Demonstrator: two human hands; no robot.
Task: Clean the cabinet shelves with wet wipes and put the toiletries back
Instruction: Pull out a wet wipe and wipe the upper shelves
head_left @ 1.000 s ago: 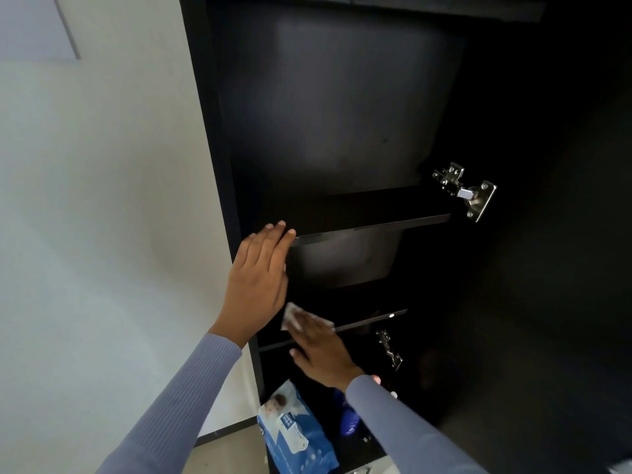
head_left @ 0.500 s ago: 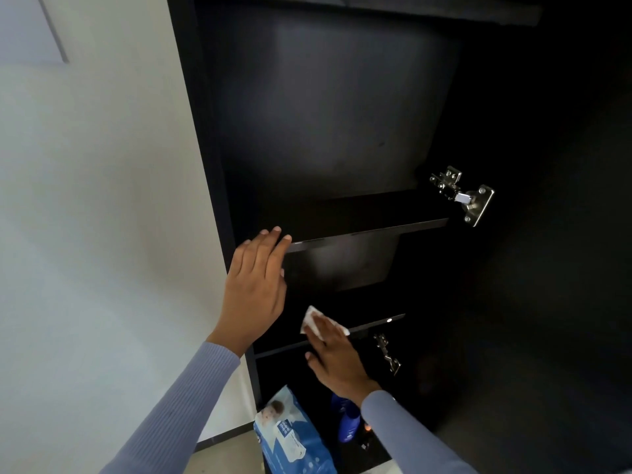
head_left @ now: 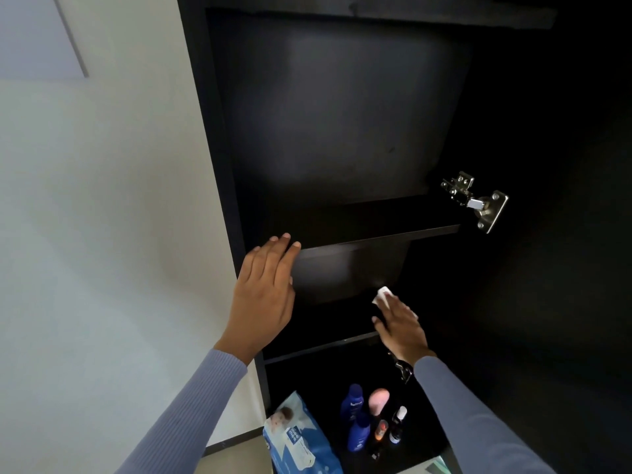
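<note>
A tall black cabinet stands open against a white wall. My left hand (head_left: 266, 295) lies flat, fingers straight, against the cabinet's left side panel, fingertips at the front edge of the upper shelf (head_left: 393, 236). My right hand (head_left: 398, 323) presses a white wet wipe (head_left: 382, 294) onto the middle shelf (head_left: 321, 347), towards its right side; most of the wipe is hidden under the fingers. Below stand the toiletries: two blue bottles (head_left: 354, 401), a pink bottle (head_left: 378, 400) and two small dark bottles (head_left: 396, 425).
A blue and white pack of wet wipes (head_left: 297, 436) lies at the bottom left of the cabinet, beside the bottles. A metal hinge (head_left: 477, 201) sticks out at the right, level with the upper shelf; a second hinge (head_left: 403, 369) sits by my right wrist.
My right hand has slid the wipe along the middle shelf from its left end to the right. My left hand has stayed on the side panel.
</note>
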